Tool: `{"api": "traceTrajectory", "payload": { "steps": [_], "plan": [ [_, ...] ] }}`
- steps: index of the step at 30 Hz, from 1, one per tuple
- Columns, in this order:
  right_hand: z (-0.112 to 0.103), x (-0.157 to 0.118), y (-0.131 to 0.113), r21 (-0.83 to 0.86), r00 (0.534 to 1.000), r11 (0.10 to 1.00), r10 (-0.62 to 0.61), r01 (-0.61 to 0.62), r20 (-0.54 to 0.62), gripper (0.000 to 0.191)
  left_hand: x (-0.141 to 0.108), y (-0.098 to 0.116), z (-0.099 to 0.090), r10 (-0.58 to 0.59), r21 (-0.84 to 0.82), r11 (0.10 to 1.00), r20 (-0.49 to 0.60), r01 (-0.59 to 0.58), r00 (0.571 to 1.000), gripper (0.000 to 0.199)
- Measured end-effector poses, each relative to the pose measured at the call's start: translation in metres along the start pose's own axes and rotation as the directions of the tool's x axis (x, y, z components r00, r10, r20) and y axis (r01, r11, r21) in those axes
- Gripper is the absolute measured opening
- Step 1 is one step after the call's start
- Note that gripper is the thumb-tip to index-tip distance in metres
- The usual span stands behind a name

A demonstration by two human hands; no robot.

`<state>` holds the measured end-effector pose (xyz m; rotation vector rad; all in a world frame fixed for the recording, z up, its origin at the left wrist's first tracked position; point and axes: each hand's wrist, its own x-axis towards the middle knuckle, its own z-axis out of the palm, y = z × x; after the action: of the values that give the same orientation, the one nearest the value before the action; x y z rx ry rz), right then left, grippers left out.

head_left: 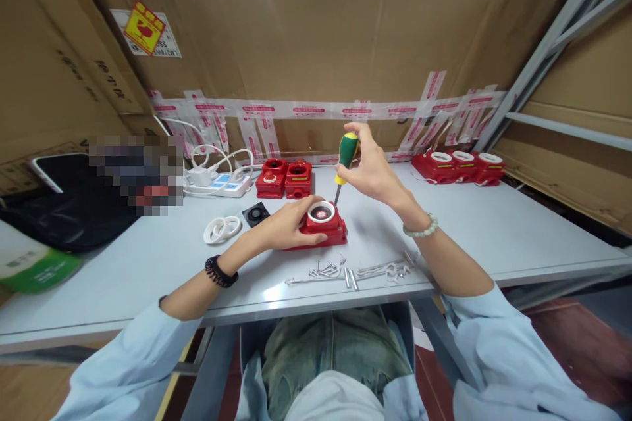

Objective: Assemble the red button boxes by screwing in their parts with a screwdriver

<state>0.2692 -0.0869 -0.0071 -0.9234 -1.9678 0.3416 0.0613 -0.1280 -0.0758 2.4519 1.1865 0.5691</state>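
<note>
At centre, right fingers [366,138] grip a screwdriver [348,151], left fingers [313,237] a white-ringed red box [334,229] (seemingly glossy).

Red box-shaped housings [336,233]: at least six; one front centre, two behind, three or more at right. Green-and-yellow-handled screwdriver [348,150]: one. Loose white rings [223,231]: two. Flat black square part [256,213]: one. Smooth silver cylinders [347,278]: at least two. Silver screws [323,270]: several, too bunched to count. White power strip [222,185]: one.

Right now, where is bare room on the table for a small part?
Bare table lies between white rings and green-white packet, and right of the right hand, before three red housings. Crowded: around the screws and power strip.
</note>
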Motion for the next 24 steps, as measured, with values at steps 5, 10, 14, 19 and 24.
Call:
{"api": "traceTrajectory", "payload": {
  "steps": [5,10,14,19,24],
  "plan": [
    [0.0009,-0.0017,-0.0028,-0.035,0.999,0.999,0.038,-0.038,-0.001,0.048,0.0003,0.0004,0.0004,0.001,0.001,1.0,-0.001,-0.001,1.0,0.07],
    [-0.0002,-0.0034,-0.0029,-0.087,1.0,0.996,0.021,-0.023,-0.016,0.052,-0.0003,0.0008,0.0001,0.01,0.009,1.0,-0.013,-0.01,1.0,0.069],
    [0.0,-0.0032,0.0016,0.014,0.999,0.999,0.028,-0.029,0.024,0.061,-0.0005,-0.0003,0.0002,0.019,0.004,1.0,-0.021,-0.019,1.0,0.069],
    [-0.0003,-0.0045,-0.0009,-0.102,1.0,0.994,0.027,-0.028,-0.012,0.047,-0.0005,-0.0015,0.001,0.014,0.0,1.0,-0.023,-0.014,1.0,0.069],
    [0.0004,-0.0039,0.0034,-0.073,0.999,0.997,0.016,-0.019,-0.041,0.056,-0.0006,-0.002,0.0014,0.008,0.003,1.0,-0.018,-0.008,1.0,0.07]
  ]
}}
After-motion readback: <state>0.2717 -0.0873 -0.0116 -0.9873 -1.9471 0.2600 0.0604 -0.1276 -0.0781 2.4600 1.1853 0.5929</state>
